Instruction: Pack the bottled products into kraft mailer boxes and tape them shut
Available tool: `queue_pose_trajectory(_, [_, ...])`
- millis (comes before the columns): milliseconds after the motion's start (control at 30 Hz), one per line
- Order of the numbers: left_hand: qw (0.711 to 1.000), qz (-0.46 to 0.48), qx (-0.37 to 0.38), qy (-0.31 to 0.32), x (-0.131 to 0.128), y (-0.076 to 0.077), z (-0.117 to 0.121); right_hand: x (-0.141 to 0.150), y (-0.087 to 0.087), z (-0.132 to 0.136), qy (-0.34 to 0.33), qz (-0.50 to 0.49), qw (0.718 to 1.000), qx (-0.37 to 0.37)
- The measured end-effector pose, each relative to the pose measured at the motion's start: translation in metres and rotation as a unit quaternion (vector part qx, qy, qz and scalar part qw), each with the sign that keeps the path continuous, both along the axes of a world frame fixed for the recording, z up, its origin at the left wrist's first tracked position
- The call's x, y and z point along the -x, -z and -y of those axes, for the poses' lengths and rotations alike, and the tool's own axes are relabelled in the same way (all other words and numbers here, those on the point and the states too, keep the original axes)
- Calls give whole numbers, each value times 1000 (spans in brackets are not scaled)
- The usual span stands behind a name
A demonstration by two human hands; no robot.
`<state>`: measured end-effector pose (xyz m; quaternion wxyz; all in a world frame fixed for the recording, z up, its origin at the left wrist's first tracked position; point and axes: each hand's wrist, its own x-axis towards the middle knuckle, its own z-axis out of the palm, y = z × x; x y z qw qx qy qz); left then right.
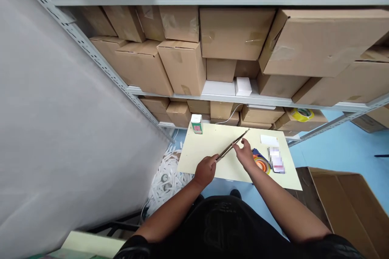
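Observation:
A thin, flat brown piece of cardboard (226, 151), seen almost edge-on, slants over the pale tabletop (209, 139). My left hand (206, 170) is closed on its lower left end. Farther up, the fingers of my right hand (244, 156) pinch its near edge. Right of that hand lies a tape dispenser (261, 164) with a blue body and an orange-cored roll. A small green and white box (197, 124) stands upright at the table's back left corner.
Beyond the tape lie a phone (276, 160) and a white paper (269, 140). Shelves of cardboard boxes (237, 34) rise behind the table, with a yellow tape roll (302, 114) on one box. Shredded paper (167, 178) covers the floor at left; an open carton (349, 210) stands right.

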<state>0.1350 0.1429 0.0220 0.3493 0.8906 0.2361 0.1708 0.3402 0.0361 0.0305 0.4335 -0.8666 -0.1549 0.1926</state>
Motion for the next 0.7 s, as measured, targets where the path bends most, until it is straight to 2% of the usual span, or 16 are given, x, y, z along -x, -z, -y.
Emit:
queue_pose_trajectory(133, [992,-15,72,-99,-20,-4,4,-18,-2,9,-52,2,998,36])
queue_pose_trajectory(233, [977,5,118,-178,-37,-7,-2,-23,-8,19,-107,28,992,61])
queue_pose_trajectory(300, [971,8,128,-202,-47,-11,-8,-24,-13,25,-147,59,984,88])
queue_pose_trajectory(400, [975,-15,114,-189,-57,-20,-16,-26,-21,30,-189,94,970,117])
queue_pose_trajectory(500, [983,-49,90,-154,-63,-28,-19,-28,-26,30,-197,92,968,123])
queue_pose_trajectory(600, [986,-67,71,-133,-69,-31,-20,-29,-25,29,-174,70,975,122])
queue_pose_trajectory(700, [987,-63,90,-114,-71,-30,-19,-31,-19,30,-134,44,983,117])
